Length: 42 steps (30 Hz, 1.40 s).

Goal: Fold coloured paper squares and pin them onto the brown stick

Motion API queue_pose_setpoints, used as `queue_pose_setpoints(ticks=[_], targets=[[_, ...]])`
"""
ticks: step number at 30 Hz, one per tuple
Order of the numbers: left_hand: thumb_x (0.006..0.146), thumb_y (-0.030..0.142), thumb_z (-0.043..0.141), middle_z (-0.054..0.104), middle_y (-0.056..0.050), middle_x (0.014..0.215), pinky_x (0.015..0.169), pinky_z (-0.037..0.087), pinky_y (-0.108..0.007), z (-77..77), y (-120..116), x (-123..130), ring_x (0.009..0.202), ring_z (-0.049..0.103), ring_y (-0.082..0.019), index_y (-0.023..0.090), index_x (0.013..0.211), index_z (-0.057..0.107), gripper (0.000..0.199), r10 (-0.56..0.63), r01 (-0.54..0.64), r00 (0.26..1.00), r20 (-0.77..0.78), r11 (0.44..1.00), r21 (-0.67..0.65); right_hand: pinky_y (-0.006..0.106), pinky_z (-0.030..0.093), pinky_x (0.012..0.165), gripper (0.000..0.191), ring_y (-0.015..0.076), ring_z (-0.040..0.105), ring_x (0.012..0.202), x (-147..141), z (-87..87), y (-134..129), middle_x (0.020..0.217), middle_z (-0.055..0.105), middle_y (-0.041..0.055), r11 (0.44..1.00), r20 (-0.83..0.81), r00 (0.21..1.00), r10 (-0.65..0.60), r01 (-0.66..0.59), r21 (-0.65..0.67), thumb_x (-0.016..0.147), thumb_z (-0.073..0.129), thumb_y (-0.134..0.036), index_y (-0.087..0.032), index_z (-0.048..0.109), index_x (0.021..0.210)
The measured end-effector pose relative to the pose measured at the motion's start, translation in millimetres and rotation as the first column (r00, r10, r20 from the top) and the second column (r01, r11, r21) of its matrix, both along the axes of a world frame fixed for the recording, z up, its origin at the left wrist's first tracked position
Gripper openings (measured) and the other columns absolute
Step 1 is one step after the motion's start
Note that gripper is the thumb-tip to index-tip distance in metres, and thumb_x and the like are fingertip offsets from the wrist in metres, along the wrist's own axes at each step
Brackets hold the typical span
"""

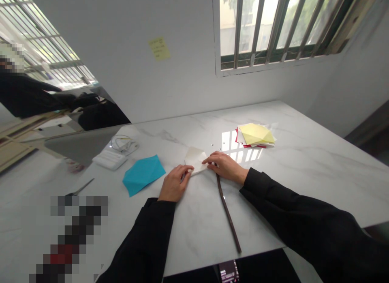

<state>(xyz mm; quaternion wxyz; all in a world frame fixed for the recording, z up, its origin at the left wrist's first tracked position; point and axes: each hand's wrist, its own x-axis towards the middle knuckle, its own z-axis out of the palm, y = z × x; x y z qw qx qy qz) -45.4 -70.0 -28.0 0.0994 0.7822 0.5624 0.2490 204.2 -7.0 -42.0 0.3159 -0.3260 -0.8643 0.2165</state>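
A cream sheet of paper (195, 154), with a folded lower edge, lies on the marble-patterned table in front of me. My left hand (175, 182) pinches its lower left edge between thumb and fingers. At the lower right side, my right hand (226, 166) is closed on the same edge, fingertips on the paper. Below my right hand a thin dark brown stick (227, 212) runs toward the table's front edge; its upper end is hidden under the hand. A blue folded paper (143, 175) lies left of my left hand, apart from it.
At the back right is a stack of yellow, white and red papers (257, 134). Small shiny bits (219, 149) lie behind my right hand. A white box (109, 159), a cable (121, 143) and scissors (79, 189) are on the left. A phone (229, 271) shows below the front edge.
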Motion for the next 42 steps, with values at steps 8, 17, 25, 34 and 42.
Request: queue_pose_setpoints(ticks=[8, 17, 25, 34, 42], targets=[[0.101, 0.031, 0.049, 0.071, -0.005, 0.1, 0.086, 0.05, -0.034, 0.8, -1, 2, 0.09, 0.065, -0.022, 0.025, 0.11, 0.074, 0.028, -0.017, 0.017, 1.0, -0.007, 1.0, -0.01, 0.036, 0.05, 0.093, 0.021, 0.0208, 0.062, 0.098, -1, -1.2, -1, 0.095, 0.074, 0.0067, 1.0, -0.006, 1.0, 0.022, -0.022, 0.02, 0.1, 0.063, -0.015, -0.022, 0.079, 0.111], [0.101, 0.03, 0.05, 0.071, -0.004, 0.1, 0.085, 0.05, -0.033, 1.8, -2, 2, 0.089, 0.066, -0.022, 0.027, 0.108, 0.076, 0.027, -0.018, 0.018, 1.0, -0.009, 1.0, -0.021, 0.034, 0.047, 0.089, 0.023, 0.0195, 0.058, 0.089, -1, -5.1, 3, 0.092, 0.07, 0.0063, 0.997, 0.043, 0.997, 0.061, -0.063, 0.045, 0.105, 0.059, -0.021, -0.024, 0.081, 0.112], [0.102, 0.042, 0.052, 0.069, -0.006, 0.1, 0.093, 0.049, -0.04, -0.8, -1, 4, 0.097, 0.064, -0.025, 0.024, 0.107, 0.075, 0.03, 0.001, -0.002, 1.0, -0.009, 1.0, -0.019, 0.037, 0.049, 0.093, 0.025, 0.0217, 0.059, 0.098, -1, -7.5, 1, 0.098, 0.072, 0.0075, 0.994, 0.084, 0.993, 0.079, -0.085, 0.075, 0.105, 0.059, -0.022, -0.025, 0.081, 0.116], [0.098, 0.036, 0.062, 0.07, -0.007, 0.126, 0.11, 0.043, -0.046, -8.7, 2, 1, 0.12, 0.059, -0.028, 0.024, 0.106, 0.071, 0.017, -0.054, 0.053, 0.999, 0.003, 0.997, 0.051, 0.035, 0.053, 0.097, 0.023, 0.0197, 0.069, 0.104, -3, -5.8, 0, 0.104, 0.076, 0.0076, 0.993, 0.019, 0.994, 0.104, -0.105, 0.06, 0.101, 0.061, -0.014, -0.02, 0.081, 0.111], [0.1, 0.036, 0.059, 0.075, -0.005, 0.116, 0.104, 0.047, -0.044, -7.0, 3, 3, 0.112, 0.063, -0.026, 0.024, 0.108, 0.07, 0.018, -0.052, 0.054, 0.998, -0.024, 0.994, 0.099, 0.031, 0.052, 0.089, 0.022, 0.0169, 0.071, 0.093, -6, -1.9, -2, 0.101, 0.079, 0.005, 0.999, -0.026, 1.0, 0.001, -0.003, -0.049, 0.1, 0.062, -0.013, -0.021, 0.081, 0.106]])
